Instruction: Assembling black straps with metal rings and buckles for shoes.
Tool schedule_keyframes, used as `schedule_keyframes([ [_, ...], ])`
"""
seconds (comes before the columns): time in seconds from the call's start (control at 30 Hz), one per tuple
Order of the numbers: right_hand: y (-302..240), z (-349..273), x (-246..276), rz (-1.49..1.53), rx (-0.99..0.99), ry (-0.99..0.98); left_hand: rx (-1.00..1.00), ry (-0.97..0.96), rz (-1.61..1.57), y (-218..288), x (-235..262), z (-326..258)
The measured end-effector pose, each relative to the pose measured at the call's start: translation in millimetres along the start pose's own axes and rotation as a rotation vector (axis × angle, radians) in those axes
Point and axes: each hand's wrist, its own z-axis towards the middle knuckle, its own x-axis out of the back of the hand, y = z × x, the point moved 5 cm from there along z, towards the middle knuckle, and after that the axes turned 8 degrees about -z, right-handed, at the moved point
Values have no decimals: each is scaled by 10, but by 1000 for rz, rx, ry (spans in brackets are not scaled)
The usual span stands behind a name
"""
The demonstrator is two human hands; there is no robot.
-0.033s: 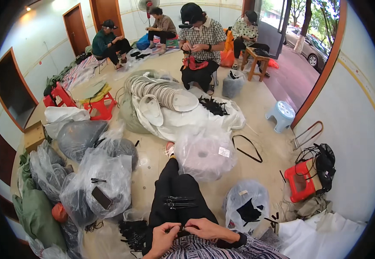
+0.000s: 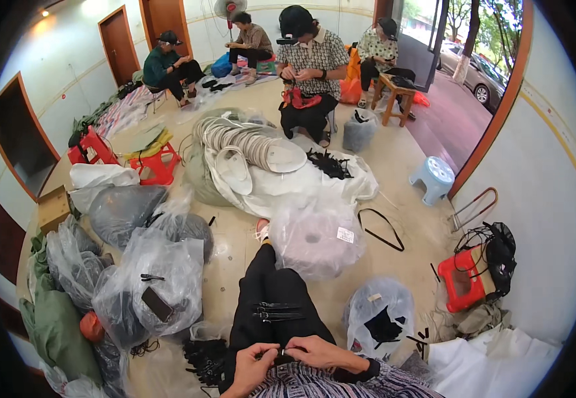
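Note:
Over my lap, my left hand [image 2: 256, 363] and my right hand [image 2: 316, 351] pinch a small black strap [image 2: 280, 358] between their fingertips. A bit of shiny metal shows on it near my right fingers; most of the strap is hidden. Across my black-trousered thigh lie several thin black straps [image 2: 278, 312] with small metal fittings, side by side. Beside my left leg sits a heap of similar black straps [image 2: 206, 361]. To my right stands a clear plastic bag [image 2: 394, 302] with black pieces [image 2: 382, 326] on it.
A plastic-wrapped roll [image 2: 314, 239] lies before my foot. Left, wrapped bundles [image 2: 178, 265] carry a phone [image 2: 157, 304]. Ahead are stacked pale oval pieces [image 2: 248, 146] and a seated person [image 2: 308, 73]; other people sit farther back. A red stool [image 2: 457, 285] and blue stool [image 2: 432, 179] stand right.

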Motion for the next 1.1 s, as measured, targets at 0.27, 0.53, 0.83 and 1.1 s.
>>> schedule_keyframes([
  [0.27, 14, 1, -106, -132, 80, 43, -78, -57, 282, 8, 5, -66],
  [0.53, 25, 33, -158, -175, 108, 296, -285, 37, 361, 15, 6, -57],
  [0.83, 95, 34, -151, -16, -85, 273, -436, 26, 529, -4, -12, -59],
  [1.1, 179, 242, 262, -492, 62, 449, -100, 98, 202, -176, 512, 917],
])
